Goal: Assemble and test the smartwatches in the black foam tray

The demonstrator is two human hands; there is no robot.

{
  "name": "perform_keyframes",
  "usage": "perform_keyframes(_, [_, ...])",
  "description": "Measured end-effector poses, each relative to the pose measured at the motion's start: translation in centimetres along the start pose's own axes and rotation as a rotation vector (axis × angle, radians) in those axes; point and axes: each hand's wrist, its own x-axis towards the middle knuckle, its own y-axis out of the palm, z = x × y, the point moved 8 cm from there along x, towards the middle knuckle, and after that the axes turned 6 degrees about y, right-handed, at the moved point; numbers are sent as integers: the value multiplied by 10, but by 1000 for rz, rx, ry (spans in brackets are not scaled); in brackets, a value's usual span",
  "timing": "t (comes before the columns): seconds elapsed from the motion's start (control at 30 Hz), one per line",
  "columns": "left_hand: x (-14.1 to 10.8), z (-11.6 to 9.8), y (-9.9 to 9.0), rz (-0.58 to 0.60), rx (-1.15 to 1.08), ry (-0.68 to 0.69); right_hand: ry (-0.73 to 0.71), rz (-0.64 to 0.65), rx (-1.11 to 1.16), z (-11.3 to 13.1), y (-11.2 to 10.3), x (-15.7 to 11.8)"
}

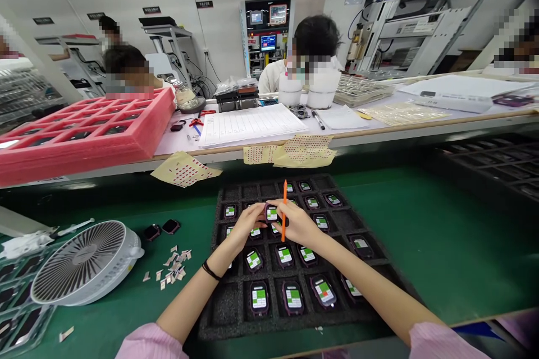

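Both bare hands work over a black foam tray [223,303] of smartwatches, each seated in its own cell with a green-and-white label on its screen. The nearest watch [272,213] lies in the tray's upper middle, between the hands. The right hand [297,223] holds an orange stick [284,210] upright just beside that watch, its grip closed on the shaft. The left hand [248,223] reaches in with its fingers [261,209] pressed together at the watch's left edge; whether they pinch it, I cannot tell. A dark bracelet [209,270] circles the left wrist.

Left of the black tray, a white fan [86,263], loose paper scraps [173,266], and two dark watches [162,228] lie on a green belt [391,247]. Beyond the tray stands the worktop [177,146], carrying a paper form [252,125] and a red foam tray [84,134].

The step in hand looks like close work on this one watch, with the stick in one hand and the other hand steadying. The next move calls for a light touch that keeps the stick clear of the neighbouring watches.
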Motion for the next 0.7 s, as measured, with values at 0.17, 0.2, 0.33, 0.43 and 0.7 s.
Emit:
perform_keyframes(0.17, [2, -7, -4, -53, 128, 47, -25, -6, -52, 0, 0, 2])
perform_keyframes(0.2, [4, -7, -5, -61, 138, 47, -30, -1, -65, 1, 0, 2])
perform_keyframes(0.33, [13, -1, -12, -81, 138, -27, -36, 16, -149, -1, -1, 7])
perform_keyframes(0.43, [18, 4, -18, -98, 121, -83, -46, 42, -237, -3, 1, 10])
perform_keyframes(0.7, [31, 12, -29, -92, 268, -50, -54, 96, -308, -9, 7, 12])
